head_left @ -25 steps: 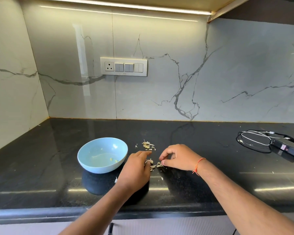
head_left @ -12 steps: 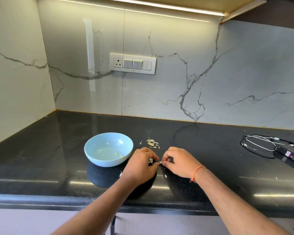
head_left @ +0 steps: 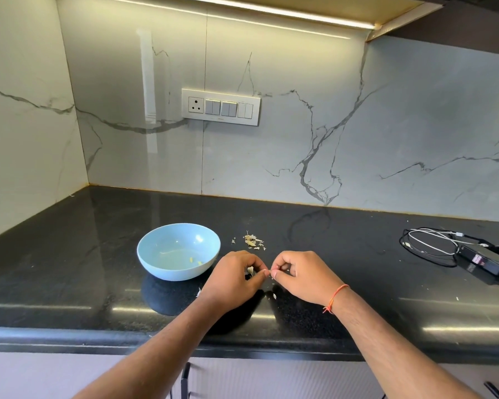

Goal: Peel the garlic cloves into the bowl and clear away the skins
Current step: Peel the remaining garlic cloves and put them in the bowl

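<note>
A light blue bowl (head_left: 167, 266) stands on the black counter, with a few small yellowish bits inside. Just right of it my left hand (head_left: 234, 279) holds a small garlic clove (head_left: 250, 270) with pale skin, its fingers curled round it. My right hand (head_left: 298, 276) is close against the left one, its fingertips pinched at the clove's end. A small heap of dry garlic skins (head_left: 252, 241) lies behind the hands. A few skin flakes (head_left: 273, 296) lie on the counter under and between the hands.
The black counter (head_left: 69, 269) runs to a rounded front edge below my forearms. At the far right lie a black power adapter (head_left: 486, 259) and coiled white and black cables (head_left: 432, 243). A switch plate (head_left: 221, 107) sits on the marble wall.
Both hands rose off the counter and drew together around a clove; the right fingertips now pinch at it. The camera tilted and moved slightly closer.
</note>
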{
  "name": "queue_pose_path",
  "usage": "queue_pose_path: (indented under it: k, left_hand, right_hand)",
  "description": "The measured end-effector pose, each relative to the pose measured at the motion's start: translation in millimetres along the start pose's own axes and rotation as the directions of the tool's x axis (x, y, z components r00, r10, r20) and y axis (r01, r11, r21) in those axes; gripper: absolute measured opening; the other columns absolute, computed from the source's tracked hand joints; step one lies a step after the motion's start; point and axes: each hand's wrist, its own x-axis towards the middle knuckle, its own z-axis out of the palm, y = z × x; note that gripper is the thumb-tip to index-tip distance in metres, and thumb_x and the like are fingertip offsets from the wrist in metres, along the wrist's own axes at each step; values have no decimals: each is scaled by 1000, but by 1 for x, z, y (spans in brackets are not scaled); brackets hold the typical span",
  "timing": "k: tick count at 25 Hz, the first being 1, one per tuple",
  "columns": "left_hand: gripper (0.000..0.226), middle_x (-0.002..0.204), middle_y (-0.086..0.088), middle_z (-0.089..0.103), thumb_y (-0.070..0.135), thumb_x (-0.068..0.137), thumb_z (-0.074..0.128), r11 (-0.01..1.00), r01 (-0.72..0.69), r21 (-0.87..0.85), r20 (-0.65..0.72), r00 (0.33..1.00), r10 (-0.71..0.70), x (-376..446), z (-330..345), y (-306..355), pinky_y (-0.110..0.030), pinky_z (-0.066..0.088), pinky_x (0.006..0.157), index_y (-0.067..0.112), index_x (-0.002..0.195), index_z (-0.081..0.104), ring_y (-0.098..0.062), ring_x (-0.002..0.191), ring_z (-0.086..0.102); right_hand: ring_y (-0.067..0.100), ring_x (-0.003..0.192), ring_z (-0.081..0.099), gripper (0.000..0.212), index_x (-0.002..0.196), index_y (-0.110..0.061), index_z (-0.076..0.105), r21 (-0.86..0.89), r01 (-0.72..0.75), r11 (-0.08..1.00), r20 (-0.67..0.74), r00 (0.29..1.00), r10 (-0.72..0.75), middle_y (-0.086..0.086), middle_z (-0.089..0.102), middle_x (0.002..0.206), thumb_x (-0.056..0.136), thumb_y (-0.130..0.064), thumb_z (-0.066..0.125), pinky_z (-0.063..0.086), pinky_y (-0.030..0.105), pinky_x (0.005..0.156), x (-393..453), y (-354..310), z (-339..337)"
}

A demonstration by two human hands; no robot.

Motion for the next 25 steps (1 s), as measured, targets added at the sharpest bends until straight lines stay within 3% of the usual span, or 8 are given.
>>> queue_pose_path:
  k: [2,8,13,16,18,21,23,25]
  left_hand:
    - [8,92,21,72,39,96,73,1000,-2,-11,1,1000,2,0,0,0,-31,54,92,35,89,75,-4,99,64]
    - [9,86,19,74,35,98,69,997,-12,-78,1,1000,12,-1,-2,2,-35,59,85,35,89,72,-4,88,70]
    - [11,85,17,74,35,100,69,995,-7,-96,4,1000,8,0,-3,5,-33,60,81,33,89,72,-5,84,71]
    - [10,85,18,74,32,98,68,997,6,-73,-7,1000,-6,0,-3,4,-25,56,83,31,89,72,-1,87,68]
    - [10,87,18,74,31,98,68,997,21,-72,-15,1000,-22,0,-3,4,-23,55,84,30,89,73,0,88,68]
    - [11,86,19,73,30,98,68,996,40,-82,-17,999,-41,1,-2,3,-17,50,80,29,89,73,2,89,67]
    - [10,87,18,73,28,98,68,995,42,-85,-25,999,-44,0,-3,3,-16,48,79,28,90,74,1,89,67]
    - [8,93,18,75,28,98,69,995,46,-87,-20,999,-48,-1,-3,4,-18,50,84,29,96,76,0,93,67]
  right_hand:
    - [-1,52,55,5,88,-29,78,101,-39,994,-28,999,42,-29,66,62,93,-30,78,52,21,62,0,0,2]
    - [-7,63,65,8,90,-24,85,321,-120,939,-34,990,138,-9,80,76,93,-28,80,48,7,66,-1,-2,7]
    - [3,58,56,11,93,-19,84,548,-208,810,-21,965,261,-2,82,83,98,-20,75,44,12,53,-3,-6,12]
    - [-3,61,63,14,89,-25,82,195,-97,976,-110,987,120,-20,76,72,98,-25,72,47,11,62,-3,-11,2]
    - [1,75,68,15,91,-29,81,-143,37,989,-142,988,-58,-16,75,81,99,-30,69,54,20,71,1,-17,-15]
    - [18,93,70,21,101,-26,78,-473,184,861,-36,973,-227,-5,74,99,104,-27,58,58,37,83,9,-24,-22]
    - [28,97,71,22,103,-20,76,-640,274,718,175,962,-211,3,72,102,102,-19,54,59,43,83,10,-27,-9]
    - [31,98,71,24,105,-18,76,-683,266,680,225,963,-150,5,73,103,103,-20,52,59,43,83,7,-25,-8]
